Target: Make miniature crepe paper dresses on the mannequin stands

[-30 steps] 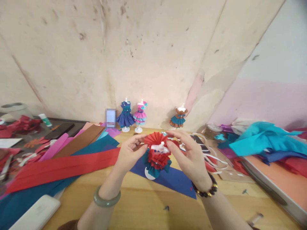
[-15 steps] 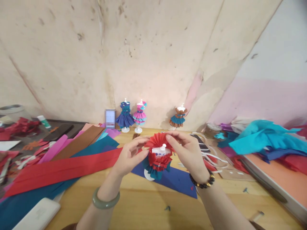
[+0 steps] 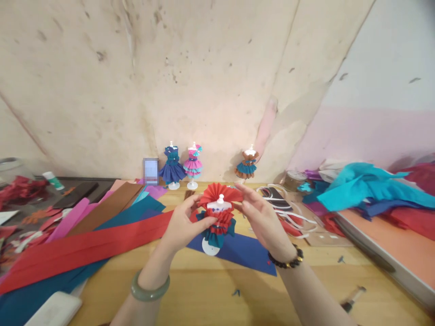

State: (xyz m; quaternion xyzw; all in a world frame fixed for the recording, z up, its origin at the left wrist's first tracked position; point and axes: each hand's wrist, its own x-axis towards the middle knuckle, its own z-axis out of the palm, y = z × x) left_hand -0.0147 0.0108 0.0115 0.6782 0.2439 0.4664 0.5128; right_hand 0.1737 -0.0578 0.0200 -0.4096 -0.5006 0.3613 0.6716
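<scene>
A small white mannequin (image 3: pixel 219 206) on a round stand wears a ruffled red and teal paper dress, with a red pleated paper fan (image 3: pixel 218 194) behind its shoulders. My left hand (image 3: pixel 183 222) grips the mannequin at the waist, thumb on the dress. My right hand (image 3: pixel 257 215) is at the fan's right edge, fingers pinched on the paper. The stand hangs just above a dark blue paper sheet (image 3: pixel 243 252) on the wooden table (image 3: pixel 210 290).
Three dressed mini mannequins (image 3: pixel 172 165) (image 3: pixel 193 164) (image 3: pixel 247 165) stand by the wall. Long red (image 3: pixel 84 246), teal, brown and pink paper strips lie at left. A turquoise paper pile (image 3: pixel 356 188) and orange tray (image 3: pixel 390 244) sit right. White ribbon (image 3: pixel 288 208) lies behind my right hand.
The view has shifted slightly right and down. Both hands stay on the mannequin and have lowered it a little toward the left; my right fingers slid along the fan's edge.
</scene>
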